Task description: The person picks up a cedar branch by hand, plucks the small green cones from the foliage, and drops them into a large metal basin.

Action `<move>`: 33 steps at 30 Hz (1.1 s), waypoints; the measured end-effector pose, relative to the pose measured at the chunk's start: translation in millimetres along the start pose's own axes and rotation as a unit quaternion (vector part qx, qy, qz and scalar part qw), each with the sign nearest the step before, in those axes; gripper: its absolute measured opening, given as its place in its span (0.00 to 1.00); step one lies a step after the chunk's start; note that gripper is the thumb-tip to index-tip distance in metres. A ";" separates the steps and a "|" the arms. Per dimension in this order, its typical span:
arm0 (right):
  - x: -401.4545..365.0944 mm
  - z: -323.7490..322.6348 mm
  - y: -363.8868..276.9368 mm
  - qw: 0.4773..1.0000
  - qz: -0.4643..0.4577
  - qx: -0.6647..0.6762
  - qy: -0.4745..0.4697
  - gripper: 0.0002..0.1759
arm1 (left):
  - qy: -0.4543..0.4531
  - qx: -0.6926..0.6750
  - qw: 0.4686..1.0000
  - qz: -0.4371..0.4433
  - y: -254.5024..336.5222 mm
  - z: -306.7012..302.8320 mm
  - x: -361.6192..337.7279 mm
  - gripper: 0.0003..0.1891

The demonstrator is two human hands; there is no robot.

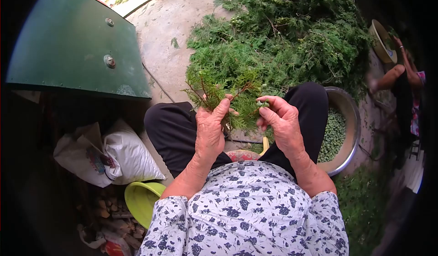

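Observation:
My left hand (211, 126) is closed around the stems of a green conifer sprig (200, 89), its scaly foliage and reddish-brown twigs fanning out above my fingers. To the right, my right hand (283, 121) pinches a small pale-green cone (262, 103) between thumb and forefinger, close to the sprig's tips. Whether the cone is still joined to the sprig cannot be made out. Beside my right knee stands a wide metal basin (355, 130), partly filled with many similar small green cones (334, 135).
A large heap of cut conifer branches (292, 37) lies ahead. At left are a green metal panel (77, 41), white sacks (130, 153), a yellow-green basin (141, 201) and chopped wood (121, 219). Another person (401, 73) sits at far right by a tan basin (383, 41).

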State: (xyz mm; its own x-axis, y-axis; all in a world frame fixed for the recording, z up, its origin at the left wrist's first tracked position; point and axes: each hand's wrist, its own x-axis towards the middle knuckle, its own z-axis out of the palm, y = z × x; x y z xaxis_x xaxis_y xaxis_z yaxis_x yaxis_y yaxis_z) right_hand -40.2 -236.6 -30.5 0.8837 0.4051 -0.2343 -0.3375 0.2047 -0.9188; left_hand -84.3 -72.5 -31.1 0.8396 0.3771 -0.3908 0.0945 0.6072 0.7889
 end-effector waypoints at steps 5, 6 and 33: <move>1.0 1.2 -2.8 0.995 -0.039 -0.085 0.016 0.10 | -0.106 0.069 0.992 -0.007 -1.6 9.8 -5.1 0.19; 0.9 1.6 -2.4 0.989 -0.065 -0.132 0.018 0.10 | -0.107 0.052 0.993 -0.004 -7.5 7.0 -3.8 0.17; 8.7 -0.8 10.1 0.999 -0.006 -0.013 -0.029 0.14 | -0.172 0.394 0.902 0.041 -19.6 -17.6 1.1 0.17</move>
State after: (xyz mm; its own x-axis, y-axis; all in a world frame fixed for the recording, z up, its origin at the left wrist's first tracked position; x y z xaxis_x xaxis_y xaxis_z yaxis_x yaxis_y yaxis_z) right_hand -35.6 -231.7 -42.1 0.8671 0.4538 -0.2055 -0.3177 0.1862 -0.9297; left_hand -94.6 -71.6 -55.4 0.9644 0.0776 -0.2526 0.2617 -0.1487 0.9536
